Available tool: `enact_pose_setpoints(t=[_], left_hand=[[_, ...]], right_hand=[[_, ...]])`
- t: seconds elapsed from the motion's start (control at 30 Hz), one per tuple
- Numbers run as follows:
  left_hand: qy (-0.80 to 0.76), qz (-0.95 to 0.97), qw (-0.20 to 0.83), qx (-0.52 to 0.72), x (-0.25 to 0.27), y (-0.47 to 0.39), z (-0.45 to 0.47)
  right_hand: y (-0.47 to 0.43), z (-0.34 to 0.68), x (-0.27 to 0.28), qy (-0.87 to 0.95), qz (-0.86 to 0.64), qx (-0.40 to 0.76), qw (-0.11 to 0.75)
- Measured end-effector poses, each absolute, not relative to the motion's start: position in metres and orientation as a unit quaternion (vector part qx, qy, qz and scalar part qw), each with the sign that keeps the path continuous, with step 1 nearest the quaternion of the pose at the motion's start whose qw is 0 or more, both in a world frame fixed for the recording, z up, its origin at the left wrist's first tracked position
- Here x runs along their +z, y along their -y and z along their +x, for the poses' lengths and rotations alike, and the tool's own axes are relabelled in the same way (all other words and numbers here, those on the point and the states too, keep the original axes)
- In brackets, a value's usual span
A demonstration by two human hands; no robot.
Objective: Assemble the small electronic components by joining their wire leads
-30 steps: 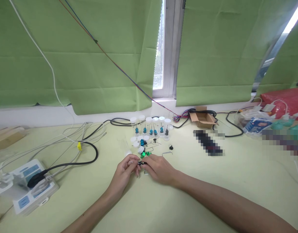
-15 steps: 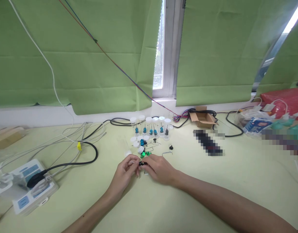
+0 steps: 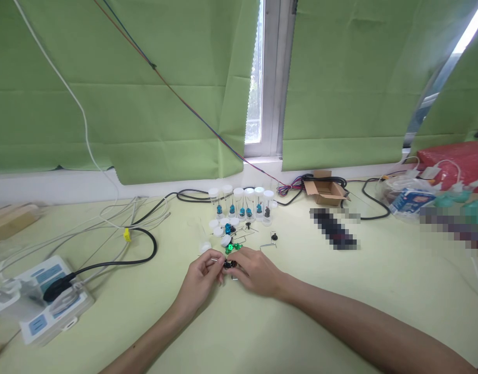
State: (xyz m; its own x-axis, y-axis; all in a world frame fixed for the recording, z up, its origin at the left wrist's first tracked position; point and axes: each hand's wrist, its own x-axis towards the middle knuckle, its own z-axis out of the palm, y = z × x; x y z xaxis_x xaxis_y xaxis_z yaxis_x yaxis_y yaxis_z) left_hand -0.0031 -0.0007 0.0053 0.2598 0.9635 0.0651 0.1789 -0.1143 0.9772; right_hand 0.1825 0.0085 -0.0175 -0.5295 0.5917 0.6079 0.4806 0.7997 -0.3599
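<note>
A small black part (image 3: 229, 264) sits between my two hands, partly covered by fingertips. My left hand (image 3: 202, 275) is closed, pinching a thin metal rod (image 3: 214, 259) that looks like a hex key, against the left end of the part. My right hand (image 3: 258, 271) grips the part's right end between thumb and fingers. Just beyond the fingertips lie green pieces (image 3: 231, 249) and a white cap (image 3: 226, 240). Blue pieces (image 3: 228, 228) lie a little farther off. L-shaped hex keys (image 3: 268, 245) rest to the right, near a black knob-like piece (image 3: 274, 237).
Several clear capped tubes (image 3: 249, 208) with blue or dark pieces stand in a row behind. A clear tube (image 3: 202, 234) lies left of the caps. Left are a power strip (image 3: 38, 324) and cables (image 3: 155, 246); back right, an opened cardboard box (image 3: 327, 195).
The black part has turned slightly and shows a bit more between my fingertips. Both hands stay in nearly the same place.
</note>
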Motion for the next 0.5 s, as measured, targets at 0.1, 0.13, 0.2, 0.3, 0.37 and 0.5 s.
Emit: enact_pose_setpoints(t=[0.1,0.13,0.2,0.3,0.37,0.5], left_hand=[[-0.458,0.629,0.483,0.401,0.0051,0.0012,-0.0035],[-0.459,0.63,0.483,0.4,0.005,0.0011,-0.0035],[-0.462,0.63,0.481,0.399,0.0048,0.0009,-0.0033],[-0.463,0.63,0.479,0.4,0.0034,0.0005,-0.0032],[-0.46,0.63,0.477,0.405,0.0019,0.0004,-0.0034],[-0.462,0.622,0.474,0.417,-0.0004,0.0001,-0.0036]], right_hand=[[-0.0082,0.1825,-0.0175,0.871,-0.313,0.072,0.372],[-0.008,0.1824,-0.0173,0.871,-0.315,0.072,0.371],[-0.0076,0.1822,-0.0168,0.871,-0.318,0.072,0.368],[-0.0068,0.1818,-0.016,0.871,-0.32,0.071,0.367],[-0.0062,0.1816,-0.0154,0.87,-0.321,0.069,0.367],[-0.0058,0.1813,-0.0144,0.87,-0.324,0.065,0.367]])
